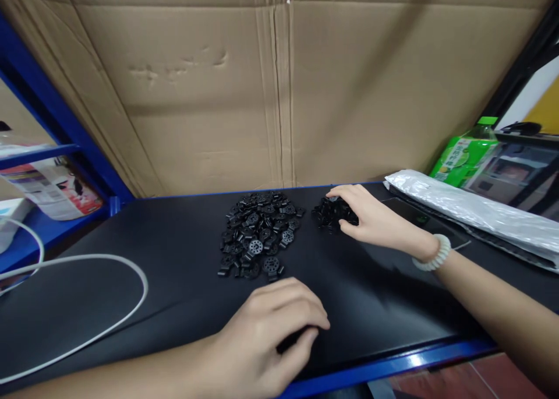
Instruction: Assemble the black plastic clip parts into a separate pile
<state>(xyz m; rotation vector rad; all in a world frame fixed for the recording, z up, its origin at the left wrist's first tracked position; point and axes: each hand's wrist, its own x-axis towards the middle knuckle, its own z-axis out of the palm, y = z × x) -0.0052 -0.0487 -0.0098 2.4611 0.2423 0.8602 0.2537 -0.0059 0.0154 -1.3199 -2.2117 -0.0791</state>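
Observation:
A large pile of small black plastic parts [261, 227], several with round perforated discs and short tabs, lies on the black tabletop. To its right is a smaller heap of black pieces [327, 214]. My right hand [369, 215] reaches over that heap from the right, thumb and fingers apart around some of the pieces, and wears a pale coiled band [440, 253] on the wrist. In front of the large pile, near the table's front edge, my left hand [275, 335] is curled, its thumb and fingertips close together. Whatever it may hold is hidden.
Cardboard [196, 96] stands behind the table. A white cable [142, 282] loops over the left side. On the right lie a dark phone-like slab [408, 214] and a silvery plastic package [471, 209], with a green-labelled bottle [463, 154] behind. Blue shelving [65, 125] rises at left.

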